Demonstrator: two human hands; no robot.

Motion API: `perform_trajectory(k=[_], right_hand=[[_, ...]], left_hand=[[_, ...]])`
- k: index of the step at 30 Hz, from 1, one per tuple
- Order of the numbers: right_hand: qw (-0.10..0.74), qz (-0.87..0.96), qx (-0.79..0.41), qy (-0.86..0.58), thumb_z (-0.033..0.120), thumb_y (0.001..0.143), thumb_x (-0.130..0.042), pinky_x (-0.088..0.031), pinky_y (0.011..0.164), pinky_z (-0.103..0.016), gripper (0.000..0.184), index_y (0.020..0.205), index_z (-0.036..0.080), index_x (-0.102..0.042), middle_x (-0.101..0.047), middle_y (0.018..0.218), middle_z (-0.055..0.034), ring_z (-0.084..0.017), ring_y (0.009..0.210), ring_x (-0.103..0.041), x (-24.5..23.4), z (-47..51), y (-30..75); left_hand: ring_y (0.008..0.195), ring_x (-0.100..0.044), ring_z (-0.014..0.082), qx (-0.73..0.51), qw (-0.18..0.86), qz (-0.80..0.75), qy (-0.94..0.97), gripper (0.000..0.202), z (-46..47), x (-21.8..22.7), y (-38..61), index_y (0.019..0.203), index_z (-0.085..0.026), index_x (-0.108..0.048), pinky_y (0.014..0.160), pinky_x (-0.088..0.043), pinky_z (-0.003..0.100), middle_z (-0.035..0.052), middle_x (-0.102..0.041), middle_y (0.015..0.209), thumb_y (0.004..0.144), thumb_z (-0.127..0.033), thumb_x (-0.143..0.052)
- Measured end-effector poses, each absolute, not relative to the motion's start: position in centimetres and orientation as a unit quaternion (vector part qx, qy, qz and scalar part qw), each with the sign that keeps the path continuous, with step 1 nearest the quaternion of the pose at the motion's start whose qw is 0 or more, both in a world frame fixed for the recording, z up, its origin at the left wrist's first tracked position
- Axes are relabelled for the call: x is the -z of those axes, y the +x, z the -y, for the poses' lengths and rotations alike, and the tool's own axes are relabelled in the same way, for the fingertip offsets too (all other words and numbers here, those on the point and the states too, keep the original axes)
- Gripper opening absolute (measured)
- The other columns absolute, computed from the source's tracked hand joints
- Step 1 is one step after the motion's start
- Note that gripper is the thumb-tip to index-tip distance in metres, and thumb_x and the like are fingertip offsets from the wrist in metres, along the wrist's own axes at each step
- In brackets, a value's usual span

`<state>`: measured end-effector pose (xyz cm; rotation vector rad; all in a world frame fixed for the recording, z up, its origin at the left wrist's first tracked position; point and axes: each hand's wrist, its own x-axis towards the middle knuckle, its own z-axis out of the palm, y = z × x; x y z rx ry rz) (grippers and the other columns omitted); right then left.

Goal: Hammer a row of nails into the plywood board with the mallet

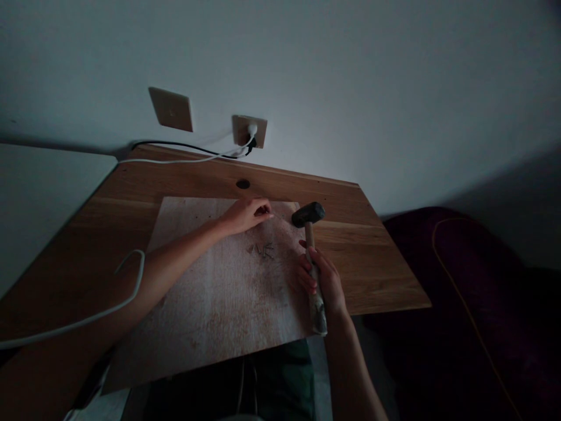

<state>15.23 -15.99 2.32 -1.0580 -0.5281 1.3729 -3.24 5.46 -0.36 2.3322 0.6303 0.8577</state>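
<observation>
My right hand is wrapped round the wooden handle of a hammer. Its dark, blocky head points away from me, raised over the right edge of a pale wooden board. Over the far part of that board, my left hand is closed in a pinch, thumb and forefinger together. Whatever sits between those fingertips is too small and dim to make out. Several small metal nails lie loose on the board, nearer to me than the left hand.
The board rests on a wooden table, overhanging its near edge. Behind, a wall socket holds plugs with a white and a black cable. A second wall plate is to its left. Dark purple upholstery stands at the right.
</observation>
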Motion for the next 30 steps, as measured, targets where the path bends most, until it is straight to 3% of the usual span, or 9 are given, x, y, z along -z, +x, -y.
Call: perform_trajectory(k=[11,21,30], right_hand=[[0.614,0.230,-0.603,-0.455,0.036,0.088,-0.079,-0.026,0.029,-0.014,0.036,0.117,0.019,-0.067,-0.054,0.063,0.0094,-0.003,0.034,-0.035,-2.37,15.92,15.25],[0.616,0.225,-0.595,-0.463,0.039,0.083,-0.082,-0.026,0.029,-0.014,0.042,0.117,0.018,-0.067,-0.055,0.062,0.0098,-0.003,0.034,-0.035,-2.55,15.97,15.10],[0.615,0.224,-0.602,-0.457,0.036,0.087,-0.079,-0.027,0.028,-0.014,0.036,0.117,0.019,-0.067,-0.054,0.063,0.0093,-0.004,0.034,-0.036,-2.36,15.92,15.26]], left_hand=[[0.083,-0.068,0.0177,-0.315,0.259,-0.222,0.886,0.010,-5.53,0.23,-3.35,0.098,-0.019,-0.076,0.082,-0.051,0.031,0.0052,-0.075,0.095,0.099,-0.024,-0.067],[0.093,-0.070,0.0205,-0.292,0.254,-0.201,0.900,0.016,-5.96,0.34,-3.64,0.103,-0.019,-0.078,0.088,-0.052,0.034,0.0081,-0.074,0.102,0.099,-0.019,-0.063],[0.083,-0.068,0.0169,-0.321,0.297,-0.208,0.875,0.011,-5.62,0.30,-3.43,0.097,-0.018,-0.070,0.079,-0.052,0.030,0.0052,-0.072,0.094,0.098,-0.029,-0.071]])
